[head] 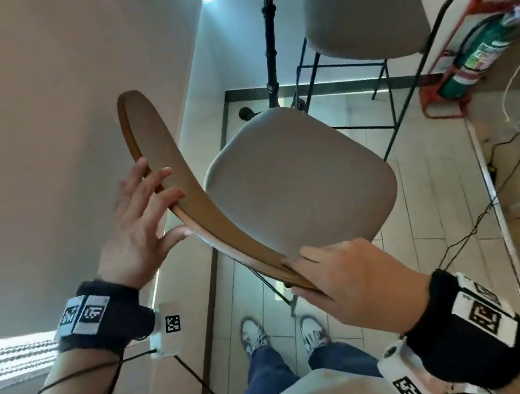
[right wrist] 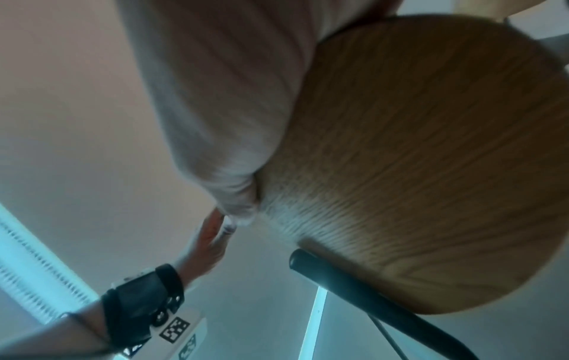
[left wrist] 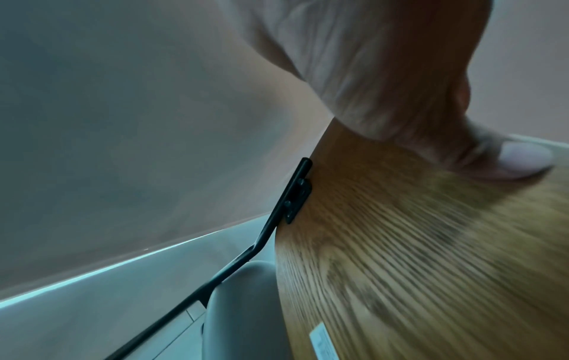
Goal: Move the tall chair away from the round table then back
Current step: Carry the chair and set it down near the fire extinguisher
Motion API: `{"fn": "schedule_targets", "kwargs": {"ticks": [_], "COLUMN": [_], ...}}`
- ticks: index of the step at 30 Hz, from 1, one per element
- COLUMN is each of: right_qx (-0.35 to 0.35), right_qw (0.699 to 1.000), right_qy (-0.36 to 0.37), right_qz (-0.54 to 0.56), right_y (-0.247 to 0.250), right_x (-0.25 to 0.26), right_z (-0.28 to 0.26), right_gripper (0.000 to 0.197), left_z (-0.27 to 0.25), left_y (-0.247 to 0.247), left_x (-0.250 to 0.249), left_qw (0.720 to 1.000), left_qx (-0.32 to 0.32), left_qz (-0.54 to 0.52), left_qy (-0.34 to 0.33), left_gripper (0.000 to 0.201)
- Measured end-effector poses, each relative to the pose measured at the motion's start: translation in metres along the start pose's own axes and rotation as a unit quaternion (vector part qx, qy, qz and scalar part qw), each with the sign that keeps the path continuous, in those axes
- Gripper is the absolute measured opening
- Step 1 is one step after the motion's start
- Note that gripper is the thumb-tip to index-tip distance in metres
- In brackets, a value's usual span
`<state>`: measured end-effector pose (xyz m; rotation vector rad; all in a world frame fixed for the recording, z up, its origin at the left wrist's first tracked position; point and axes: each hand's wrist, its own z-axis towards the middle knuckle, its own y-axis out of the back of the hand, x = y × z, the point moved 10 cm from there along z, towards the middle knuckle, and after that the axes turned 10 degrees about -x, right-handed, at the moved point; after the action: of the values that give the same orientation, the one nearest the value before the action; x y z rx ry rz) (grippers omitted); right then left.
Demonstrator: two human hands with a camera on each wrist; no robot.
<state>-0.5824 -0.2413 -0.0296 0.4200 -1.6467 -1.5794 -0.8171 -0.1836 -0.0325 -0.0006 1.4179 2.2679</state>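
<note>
1. Both hands are on the curved brown wooden backrest (head: 181, 189) of the tall chair with the grey padded seat (head: 301, 183) and thin black metal legs. The right hand (head: 352, 281) is clamped onto the near end of the backrest, thumb on top and fingers wrapped under the edge. The left hand (head: 138, 217) is further along the same rail, fingers pretty straight and laid over the top edge with the thumb (left wrist: 508, 156) pressing the outer face, so more of a steadying touch than a real grip.
2. The chair sits right in front of the person, seat pointing away from them, shoes just behind the back legs. The backrest's long axis runs diagonally from the right hand up to the far left, so the right hand is the near one and probably does most of the hauling.
3. Can't see a round table anywhere in these shots, so I honestly can't tell which half of the out-and-back this is.
4. Room to move looks tight. Pale wall close on the left, a second tall grey-seated stool (head: 365, 14) and a black tripod pole (head: 267, 23) just beyond the seat, a green fire extinguisher in a red stand (head: 469, 58) off to the right, and loose cables (head: 516, 133) on the tiled floor that a leg could snag. Straight back toward the person looks like the open lane.
</note>
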Motion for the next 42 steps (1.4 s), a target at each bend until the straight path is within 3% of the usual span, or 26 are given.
{"fn": "schedule_targets", "kwargs": {"ticks": [4, 11, 15, 19, 23, 28, 31, 35, 39, 42], "right_qx": [-0.019, 0.008, 0.034, 0.054, 0.069, 0.098, 0.08, 0.005, -0.089, -0.126], "right_qw": [1.0, 1.0, 0.999, 0.997, 0.995, 0.988, 0.984, 0.989, 0.984, 0.978], "right_qy": [0.006, 0.023, 0.025, 0.05, 0.072, 0.11, 0.126, 0.072, -0.05, -0.094], "right_qz": [0.017, 0.018, 0.018, 0.02, 0.011, -0.053, -0.094, -0.126, -0.145, -0.135], "right_y": [0.002, 0.004, 0.008, 0.015, 0.029, 0.037, 0.045, 0.065, 0.075, 0.071], "right_x": [-0.002, -0.011, -0.025, -0.043, -0.061, -0.088, -0.104, -0.131, -0.153, -0.158], "right_z": [-0.001, -0.009, -0.021, -0.043, -0.059, -0.076, -0.082, -0.077, -0.07, -0.056], "right_gripper": [0.034, 0.042, 0.046, 0.048, 0.048, 0.046, 0.042, 0.035, 0.023, 0.023], "left_z": [0.016, 0.024, 0.029, 0.028, 0.018, 0.006, 0.003, 0.014, 0.032, 0.031], "left_y": [-0.003, -0.003, 0.0, -0.004, -0.006, -0.009, -0.009, -0.011, -0.011, -0.009], "left_x": [0.011, 0.005, -0.016, -0.042, -0.067, -0.094, -0.107, -0.111, -0.106, -0.08], "left_qw": [1.0, 0.997, 0.994, 0.993, 0.994, 0.996, 0.995, 0.995, 0.996, 0.999], "left_qx": [-0.004, -0.02, -0.042, -0.046, -0.054, -0.055, -0.059, -0.052, -0.033, -0.001], "left_qz": [-0.017, -0.055, -0.078, -0.084, -0.084, -0.066, -0.065, -0.072, -0.067, -0.011], "left_qy": [-0.019, -0.051, -0.067, -0.075, -0.049, -0.031, -0.038, -0.041, -0.045, -0.037], "left_gripper": [0.077, 0.061, 0.053, 0.061, 0.06, 0.057, 0.052, 0.039, 0.03, 0.035]}}
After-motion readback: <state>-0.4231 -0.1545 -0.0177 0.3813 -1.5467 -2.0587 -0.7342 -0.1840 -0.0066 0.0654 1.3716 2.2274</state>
